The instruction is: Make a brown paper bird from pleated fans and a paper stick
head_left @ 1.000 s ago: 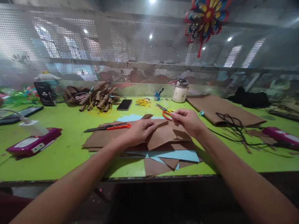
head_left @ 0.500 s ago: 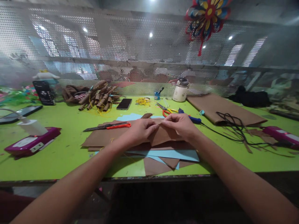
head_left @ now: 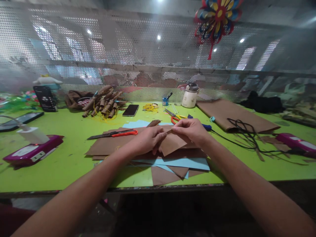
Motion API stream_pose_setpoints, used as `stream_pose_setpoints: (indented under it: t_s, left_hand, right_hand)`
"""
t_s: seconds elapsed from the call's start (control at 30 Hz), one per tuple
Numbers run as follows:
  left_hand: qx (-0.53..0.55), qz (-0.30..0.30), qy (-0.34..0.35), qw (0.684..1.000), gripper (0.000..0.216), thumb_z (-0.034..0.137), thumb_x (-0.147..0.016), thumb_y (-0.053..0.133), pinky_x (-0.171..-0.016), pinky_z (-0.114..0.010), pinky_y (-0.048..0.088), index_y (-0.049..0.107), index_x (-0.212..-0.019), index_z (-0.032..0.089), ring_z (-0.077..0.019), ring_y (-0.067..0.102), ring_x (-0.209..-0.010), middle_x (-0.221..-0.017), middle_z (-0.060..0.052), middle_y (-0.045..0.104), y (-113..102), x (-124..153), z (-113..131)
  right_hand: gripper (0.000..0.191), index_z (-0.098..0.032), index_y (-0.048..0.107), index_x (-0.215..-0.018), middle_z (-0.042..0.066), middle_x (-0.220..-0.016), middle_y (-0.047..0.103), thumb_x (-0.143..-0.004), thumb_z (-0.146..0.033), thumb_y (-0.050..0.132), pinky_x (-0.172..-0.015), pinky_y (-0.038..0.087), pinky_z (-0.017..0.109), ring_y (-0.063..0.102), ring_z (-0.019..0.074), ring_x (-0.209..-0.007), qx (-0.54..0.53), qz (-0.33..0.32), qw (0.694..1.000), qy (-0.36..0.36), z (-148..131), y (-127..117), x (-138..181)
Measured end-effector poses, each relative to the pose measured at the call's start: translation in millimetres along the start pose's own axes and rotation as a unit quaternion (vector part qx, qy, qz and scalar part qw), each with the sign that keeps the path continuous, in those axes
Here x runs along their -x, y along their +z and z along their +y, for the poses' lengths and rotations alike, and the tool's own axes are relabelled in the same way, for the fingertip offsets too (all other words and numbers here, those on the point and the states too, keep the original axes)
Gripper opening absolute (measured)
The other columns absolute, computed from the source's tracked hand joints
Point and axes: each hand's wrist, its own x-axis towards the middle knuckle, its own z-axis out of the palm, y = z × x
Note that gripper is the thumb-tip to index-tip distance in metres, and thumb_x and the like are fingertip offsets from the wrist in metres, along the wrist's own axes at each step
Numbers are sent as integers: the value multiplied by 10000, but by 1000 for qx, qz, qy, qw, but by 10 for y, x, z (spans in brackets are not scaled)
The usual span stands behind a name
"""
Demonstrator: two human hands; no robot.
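Between my two hands is a piece of brown paper (head_left: 174, 141), its lower part hanging toward me. My left hand (head_left: 148, 140) pinches its upper left edge, and my right hand (head_left: 189, 130) pinches the top edge close beside it, fingertips nearly meeting. Beneath lies a stack of brown paper sheets (head_left: 103, 147), with light blue sheets (head_left: 192, 163) poking out at the front. A scissors-like tool with orange handles (head_left: 124, 132) rests on the stack left of my left hand. Thin brown strips (head_left: 154, 123) lie just behind my hands.
Rolled brown paper tubes (head_left: 108, 107), a phone (head_left: 130, 110), yellow string (head_left: 150, 107) and a white flask (head_left: 190, 95) stand toward the back. Purple power strips (head_left: 34, 151) sit at both sides. A black cord (head_left: 237, 141) crosses the right, near a large folded brown sheet (head_left: 237, 113).
The brown paper's lower part has swung and tilted, now showing a lighter face with a corner pointing down. My left fingers have curled more beneath it; the right hand stays nearly in place.
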Motion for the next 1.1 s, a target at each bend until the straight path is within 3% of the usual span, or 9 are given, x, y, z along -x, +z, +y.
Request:
stream_pose_setpoints:
  t_s: [0.3, 0.57, 0.77, 0.93, 1.03, 1.1]
  left_hand:
    - [41, -52, 6, 998, 298, 457, -895, 343, -431, -215, 371, 435, -775, 201, -99, 490, -392, -537, 17, 580, -23, 0, 42]
    - [9, 30, -10, 999, 293, 442, -850, 444, -439, -211, 317, 463, -709, 186, -96, 454, -427, -511, 30, 512, -16, -48, -40]
    - [135, -4, -18, 991, 273, 414, -848, 458, -430, -203, 311, 459, -705, 181, -82, 415, -392, -471, 41, 519, -25, -52, -44]
    - [216, -3, -26, 976, 249, 352, -837, 521, -439, -171, 277, 468, -691, 158, -52, 367, -393, -430, 52, 488, -79, 0, 77]
    - [268, -20, -45, 962, 244, 354, -842, 526, -414, -160, 269, 461, -707, 162, -46, 379, -377, -451, 49, 507, -110, 29, 123]
    - [306, -59, -45, 949, 226, 355, -845, 528, -417, -161, 299, 470, -740, 164, -51, 426, -392, -493, 36, 541, -123, 36, 117]
  right_hand:
    - [215, -139, 657, -666, -15, -594, 575, -645, -343, 721, -547, 371, 242, 481, 94, -553, -8, -26, 999, -18, 32, -58, -16]
    - [226, -147, 647, -683, -19, -616, 576, -663, -365, 703, -535, 361, 236, 473, 95, -562, 21, 24, 999, -29, 24, -50, -15]
    - [253, -127, 682, -689, -7, -593, 594, -597, -349, 759, -535, 380, 244, 490, 94, -540, -80, 29, 996, 27, -27, -109, -32]
    - [213, -138, 692, -702, -6, -591, 608, -602, -311, 767, -531, 407, 230, 506, 81, -520, -213, 47, 975, 40, -34, -211, -89]
    - [227, -160, 693, -776, 4, -653, 646, -612, -301, 762, -551, 436, 235, 559, 101, -562, -247, 11, 967, 55, -58, -201, -61]
    - [318, -180, 691, -877, 13, -714, 671, -590, -284, 779, -568, 453, 249, 593, 127, -603, -247, -68, 965, 62, -86, -165, -8]
